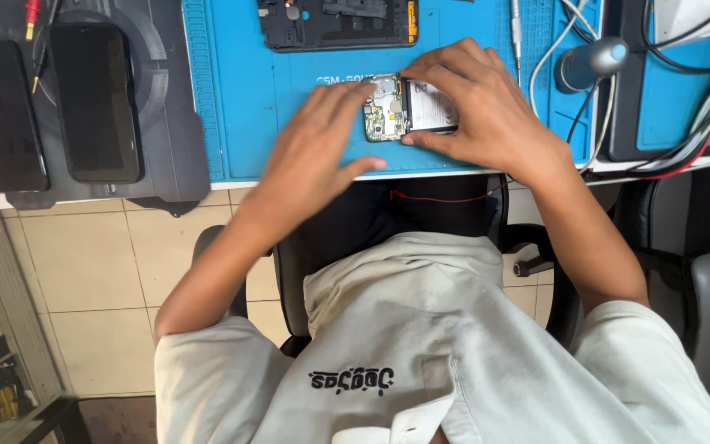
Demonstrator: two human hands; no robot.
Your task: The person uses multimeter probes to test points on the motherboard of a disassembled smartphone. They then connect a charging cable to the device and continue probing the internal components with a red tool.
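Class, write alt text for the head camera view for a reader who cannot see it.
Both hands rest on an opened phone on a blue work mat: the left hand at its circuit board, the right hand over its battery end. Two dark phones lie to the left.

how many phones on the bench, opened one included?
3. Two intact dark phones lie side by side on the grey mat at far left. The opened phone is under both hands on the blue mat. Others may sit out of frame.

Bare mat [240, 123] left; cables [684, 140] perhaps crowding right.
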